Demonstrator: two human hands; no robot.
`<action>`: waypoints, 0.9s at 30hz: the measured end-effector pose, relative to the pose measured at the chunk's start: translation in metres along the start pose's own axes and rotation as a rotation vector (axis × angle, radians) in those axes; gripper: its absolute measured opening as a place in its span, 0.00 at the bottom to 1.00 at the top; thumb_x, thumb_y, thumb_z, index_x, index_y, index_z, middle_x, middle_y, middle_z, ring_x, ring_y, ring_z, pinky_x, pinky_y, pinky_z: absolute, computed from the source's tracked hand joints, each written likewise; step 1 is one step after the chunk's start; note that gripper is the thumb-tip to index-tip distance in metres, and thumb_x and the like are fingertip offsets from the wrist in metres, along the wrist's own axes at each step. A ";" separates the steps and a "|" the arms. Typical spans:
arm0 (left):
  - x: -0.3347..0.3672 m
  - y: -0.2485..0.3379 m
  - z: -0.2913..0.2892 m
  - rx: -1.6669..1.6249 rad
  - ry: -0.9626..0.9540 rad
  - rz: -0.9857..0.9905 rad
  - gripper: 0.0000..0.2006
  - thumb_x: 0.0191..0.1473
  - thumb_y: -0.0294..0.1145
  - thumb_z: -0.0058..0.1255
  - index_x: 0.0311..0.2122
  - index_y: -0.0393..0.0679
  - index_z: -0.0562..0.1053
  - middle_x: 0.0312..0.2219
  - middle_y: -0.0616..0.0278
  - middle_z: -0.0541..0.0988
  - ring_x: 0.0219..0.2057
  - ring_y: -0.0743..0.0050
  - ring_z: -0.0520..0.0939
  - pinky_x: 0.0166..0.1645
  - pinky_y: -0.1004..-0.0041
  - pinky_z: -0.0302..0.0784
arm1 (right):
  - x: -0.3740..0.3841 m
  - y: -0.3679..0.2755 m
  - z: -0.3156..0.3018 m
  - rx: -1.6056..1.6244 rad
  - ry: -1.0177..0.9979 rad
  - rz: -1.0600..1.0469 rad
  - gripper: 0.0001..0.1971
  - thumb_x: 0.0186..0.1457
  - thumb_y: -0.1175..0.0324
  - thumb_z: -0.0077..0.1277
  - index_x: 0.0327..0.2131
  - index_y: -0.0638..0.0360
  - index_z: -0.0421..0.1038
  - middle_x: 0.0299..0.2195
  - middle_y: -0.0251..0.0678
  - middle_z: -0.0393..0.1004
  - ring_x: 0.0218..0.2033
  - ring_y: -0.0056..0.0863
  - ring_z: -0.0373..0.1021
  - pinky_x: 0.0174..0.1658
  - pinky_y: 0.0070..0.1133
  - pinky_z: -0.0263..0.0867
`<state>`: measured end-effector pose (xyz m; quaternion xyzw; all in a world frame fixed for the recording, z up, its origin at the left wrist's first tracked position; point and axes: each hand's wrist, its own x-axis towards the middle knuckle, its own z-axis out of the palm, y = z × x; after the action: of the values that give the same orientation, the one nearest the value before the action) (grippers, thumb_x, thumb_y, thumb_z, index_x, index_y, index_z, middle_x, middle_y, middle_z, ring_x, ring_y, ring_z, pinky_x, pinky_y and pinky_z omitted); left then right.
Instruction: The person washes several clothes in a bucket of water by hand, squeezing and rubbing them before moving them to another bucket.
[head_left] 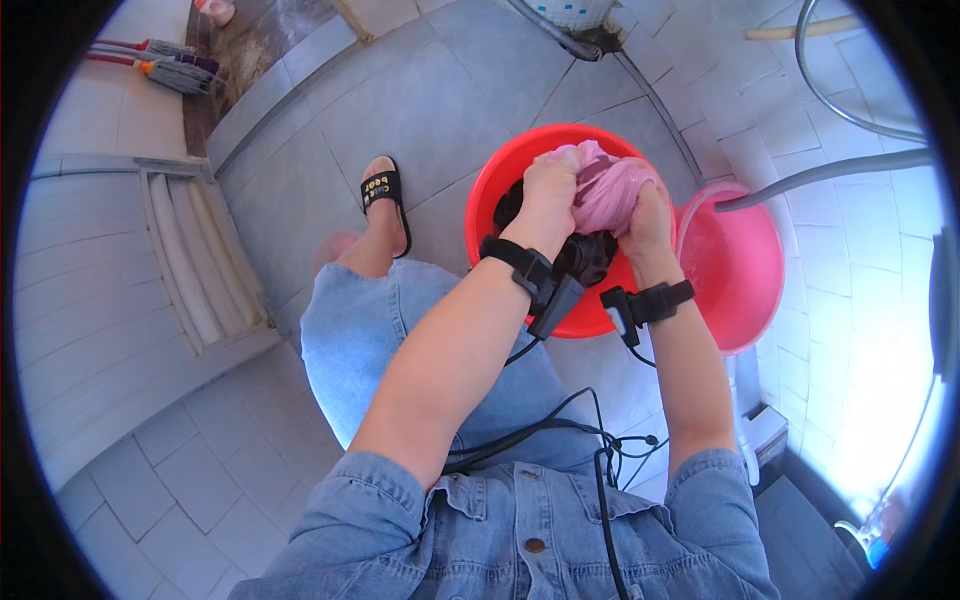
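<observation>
Bunched pink cloth (605,195), perhaps a garment, is gripped between my two hands over a red basin (483,215). My left hand (549,190) is closed on its left side, and my right hand (650,222) is closed on its right side. The cloth looks squeezed and twisted, with a darker mauve patch near the top. Beneath it, dark wet-looking fabric (588,258) lies in the basin, partly hidden by my left wrist. Black straps with small devices and cables sit on both wrists.
A pink-red bucket (745,270) stands right of the basin, with a grey hose (825,178) reaching over its rim. White tiled wall rises on the right. Black cables (600,430) hang below my forearms. My slippered foot (383,195) rests on the grey tiles at left.
</observation>
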<state>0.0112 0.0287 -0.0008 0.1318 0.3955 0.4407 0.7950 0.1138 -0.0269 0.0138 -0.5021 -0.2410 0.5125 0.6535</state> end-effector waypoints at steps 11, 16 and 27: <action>-0.021 0.001 0.017 1.124 0.103 0.575 0.09 0.36 0.32 0.53 0.19 0.36 0.70 0.16 0.49 0.73 0.19 0.56 0.75 0.27 0.67 0.71 | 0.004 0.001 0.000 0.185 0.071 0.450 0.14 0.54 0.66 0.32 0.34 0.62 0.68 0.35 0.40 0.71 0.36 0.33 0.68 0.42 0.29 0.64; -0.023 -0.001 0.013 1.180 0.013 0.692 0.10 0.35 0.33 0.52 0.19 0.37 0.70 0.17 0.46 0.72 0.21 0.47 0.74 0.27 0.65 0.71 | 0.010 0.008 -0.012 0.127 0.151 0.474 0.15 0.53 0.67 0.31 0.36 0.64 0.68 0.35 0.40 0.71 0.37 0.32 0.68 0.42 0.28 0.64; 0.029 0.017 -0.039 1.049 0.274 0.329 0.15 0.53 0.36 0.44 0.38 0.33 0.71 0.34 0.51 0.76 0.34 0.64 0.76 0.38 0.69 0.70 | -0.011 0.010 -0.044 -0.580 -0.199 0.061 0.22 0.38 0.83 0.43 0.43 0.64 0.64 0.39 0.35 0.69 0.41 0.24 0.66 0.46 0.19 0.61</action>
<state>-0.0195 0.0565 -0.0320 0.5106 0.6352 0.3163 0.4855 0.1418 -0.0554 -0.0099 -0.6220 -0.4249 0.4885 0.4404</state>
